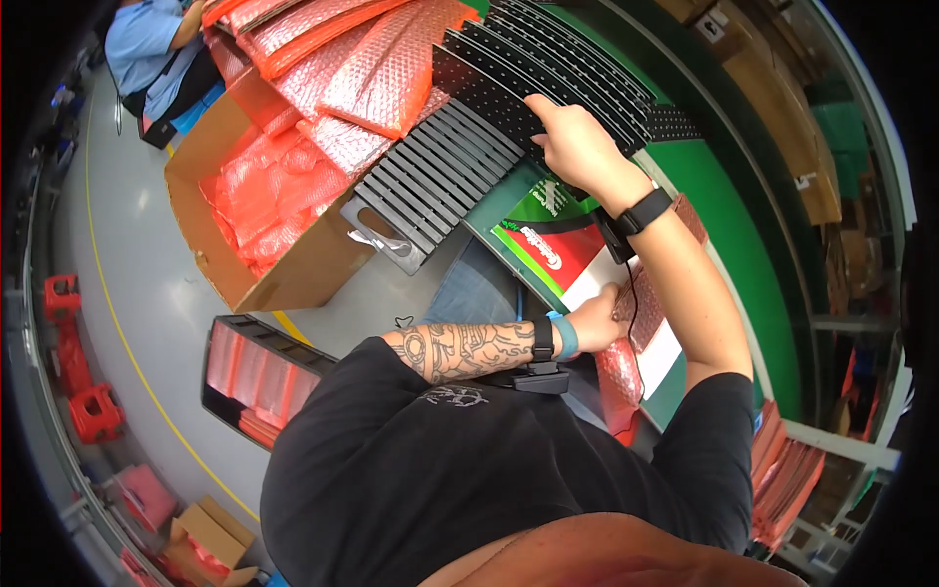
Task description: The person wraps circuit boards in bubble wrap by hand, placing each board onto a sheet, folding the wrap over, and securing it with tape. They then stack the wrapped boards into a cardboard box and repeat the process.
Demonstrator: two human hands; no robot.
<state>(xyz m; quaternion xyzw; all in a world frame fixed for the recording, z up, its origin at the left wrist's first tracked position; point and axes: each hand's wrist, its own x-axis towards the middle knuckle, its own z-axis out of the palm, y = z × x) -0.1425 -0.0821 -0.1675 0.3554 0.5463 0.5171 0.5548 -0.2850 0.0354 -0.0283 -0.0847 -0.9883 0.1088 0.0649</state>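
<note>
- Our right hand (572,137) is stretched forward and its grip is closed on the edge of one black perforated panel (548,73), which lies in a fanned stack with other panels of the same kind.
- Our left hand (599,321) is low and close to the body, pressing on a pink bubble-wrap pouch (646,313) on the bench (753,254); the fingers are hidden behind the pouch, so we cannot tell if this grip is closed or only flat on it.
- Under the left grip, and a little beyond it, lies a printed card in green, white and red (548,240). A second pouch (618,377) hangs nearer to the body than this grip.
- To the left of the right grip there is a black slatted tray (430,176), and further left many red bubble-wrap pouches (391,68) are piled over an open cardboard box (284,264).
- In our judgement, the step in hand is to take one panel out of the stack while the pouch is kept ready.
- To do it well, we should pinch only the top panel (the edges sit very close together), lift it along its length so it does not drag the neighbours, and keep the left hand steady on the pouch.
- A person in a blue shirt (147,44) works far to the left, well apart from both grips.
</note>
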